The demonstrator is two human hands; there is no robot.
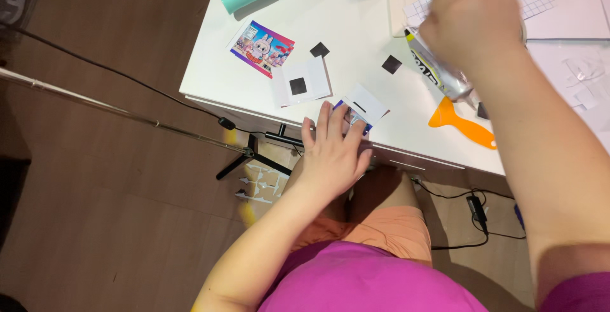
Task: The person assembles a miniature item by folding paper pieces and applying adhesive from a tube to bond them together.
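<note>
Bright overhead light, soft shadows, slight motion blur

Magenta top (362,280), orange shorts (387,226)

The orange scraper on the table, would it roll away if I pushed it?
Probably not. The orange scraper looks flat, with a wide blade, so it would likely slide on the smooth white table. It seems thin plastic, probably light and fairly stiff.
</note>
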